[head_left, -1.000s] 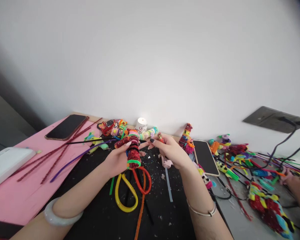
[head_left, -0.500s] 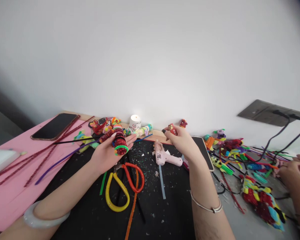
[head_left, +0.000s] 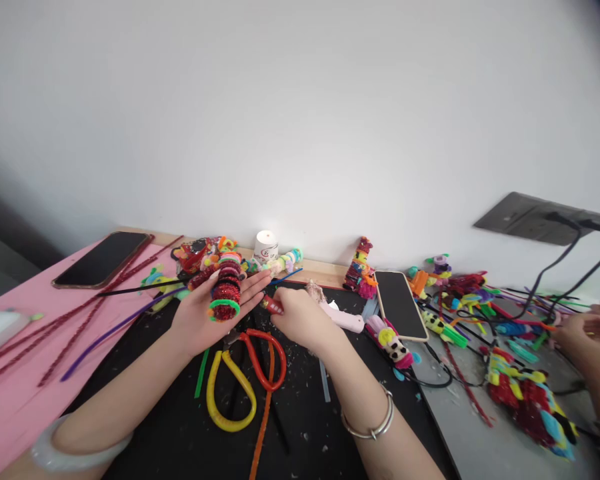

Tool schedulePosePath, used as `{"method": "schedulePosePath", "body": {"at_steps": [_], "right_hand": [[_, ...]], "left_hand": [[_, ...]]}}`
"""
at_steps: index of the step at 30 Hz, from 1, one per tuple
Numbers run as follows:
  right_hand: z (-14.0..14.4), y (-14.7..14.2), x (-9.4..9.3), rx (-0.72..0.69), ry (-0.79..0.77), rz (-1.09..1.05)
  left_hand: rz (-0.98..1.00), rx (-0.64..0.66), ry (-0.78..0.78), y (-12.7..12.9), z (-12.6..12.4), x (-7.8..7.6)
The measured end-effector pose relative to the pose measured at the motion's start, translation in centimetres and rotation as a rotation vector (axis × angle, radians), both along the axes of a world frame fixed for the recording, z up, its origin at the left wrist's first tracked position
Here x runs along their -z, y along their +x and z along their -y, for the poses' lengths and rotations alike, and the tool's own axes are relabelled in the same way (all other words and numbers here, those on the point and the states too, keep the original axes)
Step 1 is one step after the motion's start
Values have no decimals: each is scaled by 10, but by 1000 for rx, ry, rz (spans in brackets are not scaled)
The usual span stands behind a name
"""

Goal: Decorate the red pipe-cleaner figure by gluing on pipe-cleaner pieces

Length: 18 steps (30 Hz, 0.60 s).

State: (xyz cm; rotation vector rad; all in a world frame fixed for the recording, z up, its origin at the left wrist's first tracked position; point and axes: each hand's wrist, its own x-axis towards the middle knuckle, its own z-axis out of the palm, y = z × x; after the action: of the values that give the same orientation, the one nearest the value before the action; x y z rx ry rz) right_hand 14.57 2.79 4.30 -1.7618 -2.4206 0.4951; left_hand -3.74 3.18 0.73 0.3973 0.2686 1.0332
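Observation:
My left hand (head_left: 207, 310) lies palm up over the black mat (head_left: 310, 433), with a red sparkly pipe-cleaner figure (head_left: 226, 288) banded in green, black and pink resting in its open palm. My right hand (head_left: 300, 319) is just to the right of it, fingers pinched on a small red piece (head_left: 272, 305) whose tip nearly touches the left fingertips. Scissors (head_left: 240, 373) with one red and one yellow handle loop lie on the mat right below both hands. A pink glue gun (head_left: 341, 316) lies behind my right hand.
Two phones lie flat: one (head_left: 101, 259) on the pink sheet at left, another (head_left: 399, 303) at right. Long pipe cleaners (head_left: 70, 327) cross the pink sheet. Finished figures (head_left: 360, 270) and a white roll (head_left: 265, 245) line the wall. Another person's hands (head_left: 585, 333) work at the far right among cables.
My right hand came back from the wall at right, carrying the small red piece down to my left fingertips. The left hand lowered slightly with the figure in its palm.

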Motion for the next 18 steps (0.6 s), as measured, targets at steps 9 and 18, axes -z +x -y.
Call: {"method": "schedulePosePath", "body": {"at_steps": [9, 18], "right_hand": [[-5, 5, -1, -24, 124, -1], [-7, 1, 5, -16, 107, 9]], "left_hand": [[10, 13, 9, -2, -1, -3], [14, -4, 21, -3, -2, -2]]}}
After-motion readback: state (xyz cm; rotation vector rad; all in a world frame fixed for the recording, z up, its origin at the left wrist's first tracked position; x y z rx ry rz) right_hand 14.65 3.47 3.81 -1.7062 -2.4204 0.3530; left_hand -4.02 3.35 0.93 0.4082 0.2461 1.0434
